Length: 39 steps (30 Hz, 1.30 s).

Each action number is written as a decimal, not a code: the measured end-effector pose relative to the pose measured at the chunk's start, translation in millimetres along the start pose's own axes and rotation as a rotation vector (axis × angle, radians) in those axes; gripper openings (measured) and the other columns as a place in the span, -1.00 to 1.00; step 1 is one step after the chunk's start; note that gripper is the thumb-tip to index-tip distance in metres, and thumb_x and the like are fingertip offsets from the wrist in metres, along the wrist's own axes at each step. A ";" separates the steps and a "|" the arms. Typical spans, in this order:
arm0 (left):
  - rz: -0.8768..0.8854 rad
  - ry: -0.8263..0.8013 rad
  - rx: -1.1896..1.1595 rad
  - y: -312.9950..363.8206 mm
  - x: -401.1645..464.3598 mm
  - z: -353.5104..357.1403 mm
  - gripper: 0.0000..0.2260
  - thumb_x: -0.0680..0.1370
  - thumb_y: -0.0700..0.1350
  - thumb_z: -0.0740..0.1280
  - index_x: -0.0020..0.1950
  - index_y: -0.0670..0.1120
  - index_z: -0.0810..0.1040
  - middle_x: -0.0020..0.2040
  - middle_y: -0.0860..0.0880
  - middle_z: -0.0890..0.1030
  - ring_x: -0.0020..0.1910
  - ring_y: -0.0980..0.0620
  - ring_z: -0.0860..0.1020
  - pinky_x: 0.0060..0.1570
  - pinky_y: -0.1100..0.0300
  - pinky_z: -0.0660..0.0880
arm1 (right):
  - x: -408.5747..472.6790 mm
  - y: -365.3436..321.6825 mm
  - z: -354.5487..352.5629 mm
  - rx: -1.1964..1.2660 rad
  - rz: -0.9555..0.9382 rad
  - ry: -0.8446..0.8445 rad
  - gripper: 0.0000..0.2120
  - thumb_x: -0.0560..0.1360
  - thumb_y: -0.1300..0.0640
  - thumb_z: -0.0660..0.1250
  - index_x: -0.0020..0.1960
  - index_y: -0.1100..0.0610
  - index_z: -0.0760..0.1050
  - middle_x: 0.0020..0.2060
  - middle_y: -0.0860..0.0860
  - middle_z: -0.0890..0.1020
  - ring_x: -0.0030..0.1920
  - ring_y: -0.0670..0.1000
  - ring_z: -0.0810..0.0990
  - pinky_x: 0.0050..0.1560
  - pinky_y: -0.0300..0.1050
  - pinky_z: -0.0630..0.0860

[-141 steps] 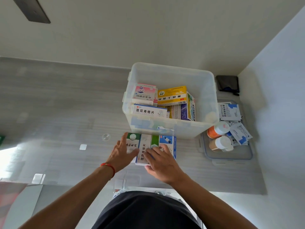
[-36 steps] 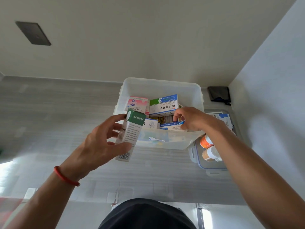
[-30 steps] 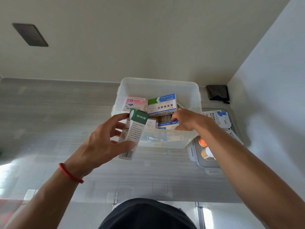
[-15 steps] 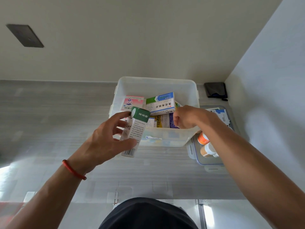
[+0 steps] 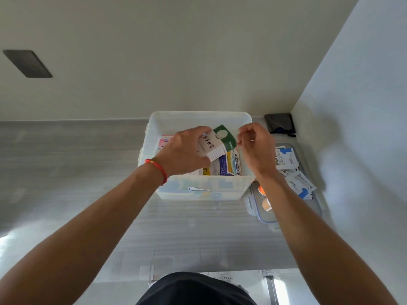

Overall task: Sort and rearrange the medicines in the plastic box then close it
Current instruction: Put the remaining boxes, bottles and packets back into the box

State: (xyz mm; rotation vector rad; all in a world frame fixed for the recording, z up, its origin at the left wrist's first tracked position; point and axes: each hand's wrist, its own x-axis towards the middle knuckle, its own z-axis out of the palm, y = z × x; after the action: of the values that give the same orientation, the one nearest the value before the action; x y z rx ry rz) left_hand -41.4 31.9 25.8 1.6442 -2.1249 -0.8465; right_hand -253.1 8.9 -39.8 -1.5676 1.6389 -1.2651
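A clear plastic box (image 5: 198,191) stands on the grey counter against the back wall. My left hand (image 5: 185,151) holds a white medicine carton with a green top (image 5: 218,143) tilted over the open box. My right hand (image 5: 256,148) hovers over the box's right side with fingers curled; its fingertips touch or nearly touch the carton's green end. Under the carton, a purple and yellow carton (image 5: 225,167) stands on edge and a pink carton (image 5: 164,143) shows at the box's left. Other contents are hidden by my hands.
The box's lid (image 5: 286,216) lies upside down to the right, holding white and blue sachets (image 5: 293,170) and orange bottles (image 5: 264,200), partly behind my right forearm. A black pouch (image 5: 279,124) sits in the back corner. A white wall rises on the right.
My left hand has carried the green-topped carton from the box's front left up over its opening. My right hand has risen out of the box to the carton's end.
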 end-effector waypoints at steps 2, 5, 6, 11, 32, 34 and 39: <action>0.035 -0.060 0.086 2.6 18.0 12.5 -0.37 0.41 -0.11 0.50 0.46 0.05 0.41 0.26 0.01 0.56 0.06 0.06 0.50 -0.27 0.51 0.42 | -2.5 0.6 1.8 0.002 -0.047 0.068 -0.84 0.67 0.22 0.21 0.13 0.22 0.56 -0.06 0.05 0.67 -0.08 -0.06 0.69 -0.10 -0.01 0.71; 0.036 -0.164 0.170 1.6 37.9 32.5 -0.34 0.40 -0.14 0.51 0.47 0.08 0.40 0.30 -0.02 0.56 0.19 -0.02 0.55 -0.03 0.33 0.46 | -4.1 0.3 2.2 -0.025 -0.082 0.150 -0.79 0.70 0.24 0.14 0.16 0.27 0.54 -0.06 0.08 0.66 -0.05 0.03 0.68 -0.08 0.09 0.69; 0.031 -0.202 0.190 1.0 42.3 38.9 -0.33 0.40 -0.13 0.52 0.47 0.10 0.40 0.31 -0.02 0.55 0.22 -0.05 0.55 0.04 0.27 0.46 | -4.5 -0.2 1.9 -0.035 -0.105 0.170 -0.79 0.70 0.23 0.14 0.15 0.28 0.53 -0.06 0.09 0.65 -0.05 0.07 0.67 -0.08 0.11 0.67; 0.015 -0.415 0.059 -6.6 49.3 62.7 -0.48 0.51 -0.05 0.49 0.44 0.06 0.47 0.34 0.04 0.56 0.30 0.01 0.52 0.23 0.26 0.40 | -5.4 -1.3 2.9 -0.115 -0.156 0.240 -0.81 0.69 0.23 0.19 0.08 0.30 0.54 -0.11 0.10 0.63 -0.11 0.05 0.60 -0.10 0.07 0.59; 0.283 0.344 0.227 -15.4 30.1 86.5 -0.81 0.56 -0.12 0.24 0.02 -0.12 0.63 0.01 -0.17 0.72 -0.09 -0.12 0.70 -0.34 0.10 0.64 | -49.7 117.9 -116.9 -0.597 0.263 -0.103 -0.66 0.52 -0.02 0.40 0.26 0.05 0.56 0.25 0.02 0.64 0.27 0.13 0.53 0.32 0.13 0.41; 0.268 0.340 0.238 -13.3 29.5 86.5 -0.85 0.56 -0.16 0.27 0.01 -0.12 0.62 0.03 -0.19 0.72 -0.11 -0.13 0.69 -0.34 0.08 0.64 | -52.7 117.7 -105.1 -0.690 0.217 -0.199 -0.56 0.50 -0.20 0.39 0.29 0.00 0.53 0.24 -0.04 0.63 0.28 0.11 0.50 0.29 0.09 0.37; 0.191 0.440 0.233 -10.7 24.3 84.0 -0.86 0.54 -0.26 0.27 -0.08 -0.15 0.64 -0.05 -0.21 0.71 -0.15 -0.15 0.67 -0.36 0.07 0.60 | -43.7 106.4 -79.2 -0.885 0.225 -0.340 -0.54 0.44 -0.22 0.37 0.21 0.04 0.50 0.11 0.01 0.66 0.19 0.12 0.52 0.21 0.09 0.36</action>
State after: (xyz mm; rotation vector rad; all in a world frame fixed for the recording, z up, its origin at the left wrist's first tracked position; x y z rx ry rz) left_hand -89.1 28.6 -48.2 1.5241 -2.0693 -0.1600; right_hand -362.7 58.9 -110.5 -1.8463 2.1819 -0.0923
